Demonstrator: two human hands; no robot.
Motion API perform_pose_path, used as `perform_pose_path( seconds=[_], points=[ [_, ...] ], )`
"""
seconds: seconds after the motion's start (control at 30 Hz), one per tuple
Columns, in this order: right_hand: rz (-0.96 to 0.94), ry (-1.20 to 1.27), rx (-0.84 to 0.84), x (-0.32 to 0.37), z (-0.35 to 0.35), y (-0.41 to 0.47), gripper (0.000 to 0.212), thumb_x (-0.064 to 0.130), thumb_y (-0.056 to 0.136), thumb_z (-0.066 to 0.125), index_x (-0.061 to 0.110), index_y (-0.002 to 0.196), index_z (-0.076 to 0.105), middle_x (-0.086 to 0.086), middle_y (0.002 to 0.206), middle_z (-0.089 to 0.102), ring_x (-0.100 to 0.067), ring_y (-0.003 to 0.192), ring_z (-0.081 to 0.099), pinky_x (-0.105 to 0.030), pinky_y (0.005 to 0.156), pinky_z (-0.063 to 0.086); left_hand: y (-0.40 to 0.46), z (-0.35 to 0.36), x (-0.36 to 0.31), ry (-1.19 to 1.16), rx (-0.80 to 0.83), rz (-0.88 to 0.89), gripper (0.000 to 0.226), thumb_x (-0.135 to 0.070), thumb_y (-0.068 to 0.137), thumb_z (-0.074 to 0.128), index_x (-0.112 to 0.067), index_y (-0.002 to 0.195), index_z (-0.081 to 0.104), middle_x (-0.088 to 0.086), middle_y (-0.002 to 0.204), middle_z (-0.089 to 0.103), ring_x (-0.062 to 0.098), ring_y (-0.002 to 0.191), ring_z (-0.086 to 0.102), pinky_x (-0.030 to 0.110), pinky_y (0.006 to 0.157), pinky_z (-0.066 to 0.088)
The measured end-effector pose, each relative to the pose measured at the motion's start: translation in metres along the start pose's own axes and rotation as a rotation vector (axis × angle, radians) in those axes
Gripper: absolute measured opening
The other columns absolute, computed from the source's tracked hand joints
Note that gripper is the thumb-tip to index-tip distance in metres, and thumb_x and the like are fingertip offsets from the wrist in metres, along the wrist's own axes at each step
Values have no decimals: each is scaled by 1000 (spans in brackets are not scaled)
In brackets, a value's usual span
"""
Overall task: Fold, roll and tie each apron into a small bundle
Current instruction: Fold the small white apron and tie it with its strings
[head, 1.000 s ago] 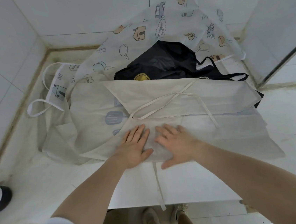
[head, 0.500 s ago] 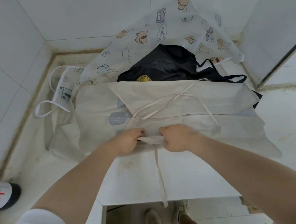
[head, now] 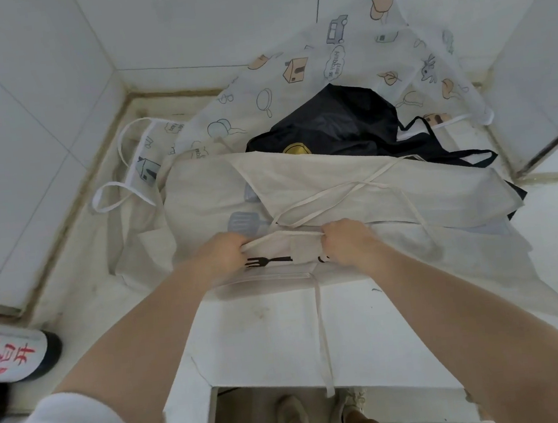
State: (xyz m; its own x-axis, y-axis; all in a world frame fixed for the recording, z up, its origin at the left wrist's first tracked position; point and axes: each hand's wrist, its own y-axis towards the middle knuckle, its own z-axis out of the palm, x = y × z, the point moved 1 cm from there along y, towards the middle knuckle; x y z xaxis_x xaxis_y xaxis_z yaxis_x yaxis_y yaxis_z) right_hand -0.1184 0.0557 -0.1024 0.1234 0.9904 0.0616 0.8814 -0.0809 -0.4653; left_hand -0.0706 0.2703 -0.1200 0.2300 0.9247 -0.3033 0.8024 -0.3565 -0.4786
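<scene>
Three aprons are piled on the white counter (head: 267,343): one beige apron (head: 354,186) in front, one black apron (head: 337,122) behind it, one cartoon-print apron (head: 324,68) at the back. The beige one's folded near edge is gripped by both hands, left hand (head: 222,255) and right hand (head: 346,240), fingers curled round it. One strap (head: 323,337) is dangling off the counter edge.
</scene>
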Motion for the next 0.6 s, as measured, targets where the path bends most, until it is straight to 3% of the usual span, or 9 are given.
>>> perform_pose_path(
  seconds=[0.1, 0.23, 0.3, 0.37, 0.43, 0.53, 0.6],
  points=[
    [42, -100, 54, -4, 11, 7, 28, 13, 91, 43, 9, 116, 56, -11, 119, 61, -29, 110, 58, -32, 84, 43, 1, -5, 30, 150, -24, -111, 25, -25, 89, 53, -14, 109, 64, 10, 112, 64, 28, 106, 57, 31, 85, 44],
    [134, -16, 64, -2, 16, 17, 35, 14, 87, 46, 8, 121, 42, -14, 118, 60, -34, 110, 57, -38, 84, 44, -2, -18, 62, 196, -81, -363, 44, -45, 94, 46, -9, 117, 57, 12, 123, 57, 30, 115, 53, 36, 91, 42],
    [166, 30, 68, 1, 15, 21, 35, 23, 90, 44, 9, 122, 41, -13, 120, 58, -33, 112, 55, -42, 89, 43, -6, -24, 69, 137, -129, -527, 42, -40, 96, 46, -10, 124, 54, 12, 129, 54, 32, 121, 50, 41, 94, 42],
    [182, 53, 80, 4, 15, 25, 41, 38, 95, 37, 10, 124, 43, -11, 122, 57, -31, 114, 53, -42, 91, 41, -9, -24, 68, 179, -191, -618, 37, -20, 95, 47, -9, 130, 48, 14, 134, 49, 34, 125, 46, 46, 98, 41],
    [191, 44, 82, 4, 14, 28, 43, 42, 95, 35, 13, 125, 46, -8, 123, 57, -30, 115, 53, -41, 93, 42, -12, -15, 49, 308, -317, -491, 40, -8, 92, 43, -10, 131, 41, 14, 134, 43, 34, 125, 40, 43, 100, 33],
    [175, 18, 84, 1, 11, 32, 42, 45, 95, 36, 16, 122, 51, -6, 121, 58, -28, 111, 55, -38, 86, 42, -3, 5, -4, 342, -534, 79, 35, -6, 83, 42, -12, 116, 53, 11, 121, 48, 32, 115, 47, 39, 93, 37],
    [177, 8, 80, 2, 11, 33, 44, 50, 94, 36, 18, 119, 53, -5, 118, 60, -27, 109, 56, -35, 81, 42, 9, 23, -37, 226, -459, 391, 25, -8, 86, 43, -10, 105, 59, 12, 112, 51, 31, 105, 51, 38, 85, 40]
  ],
)
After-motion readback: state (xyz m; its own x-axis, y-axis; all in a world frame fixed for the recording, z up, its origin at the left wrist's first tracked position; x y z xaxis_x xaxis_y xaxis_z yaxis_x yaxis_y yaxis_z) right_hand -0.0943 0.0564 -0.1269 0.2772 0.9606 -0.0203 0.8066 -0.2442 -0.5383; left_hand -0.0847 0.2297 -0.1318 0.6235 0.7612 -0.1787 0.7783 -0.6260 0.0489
